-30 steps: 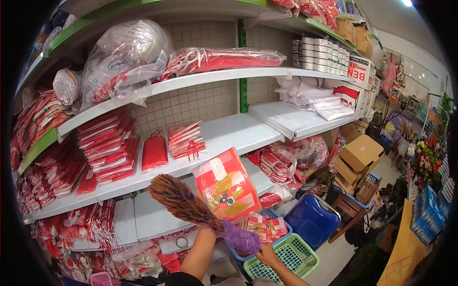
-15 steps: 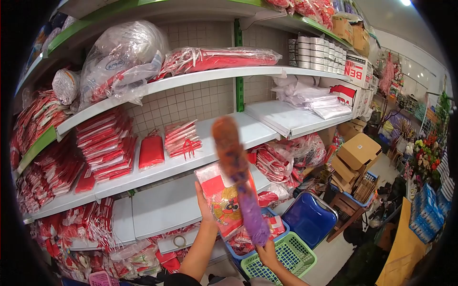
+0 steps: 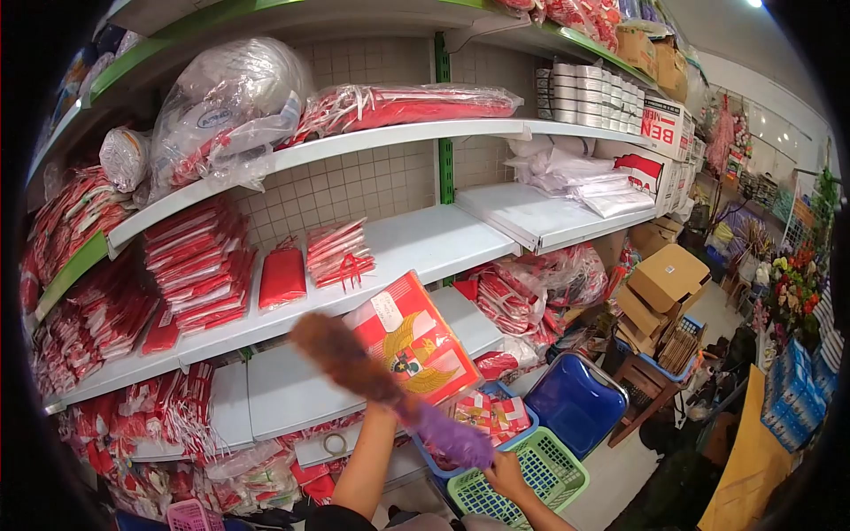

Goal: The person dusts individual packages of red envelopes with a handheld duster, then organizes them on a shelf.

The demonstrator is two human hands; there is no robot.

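My left hand (image 3: 382,414), mostly hidden behind the duster, holds up a flat plastic-wrapped packet (image 3: 434,332). Its red and white face carries a golden winged emblem and a white label. My right hand (image 3: 506,476) is closed around the near end of a fluffy duster (image 3: 434,427), purple near the hand and brown-orange toward the blurred tip. The duster slants up to the left, across the packet's lower left side. Below my hands, a blue basket (image 3: 534,427) holds similar red packets, and a green basket (image 3: 580,482) sits beside it.
White shelves (image 3: 425,243) in front carry stacks of red and white packets (image 3: 199,274), a large plastic bag (image 3: 230,102) and white spools (image 3: 591,99). To the right stand a blue folded chair (image 3: 575,403), cardboard boxes (image 3: 668,279) and a yellow board (image 3: 748,451).
The duster has swung left and down across the packet, from nearly upright to slanting. The packet has tilted and risen slightly to the right, showing more of its emblem.
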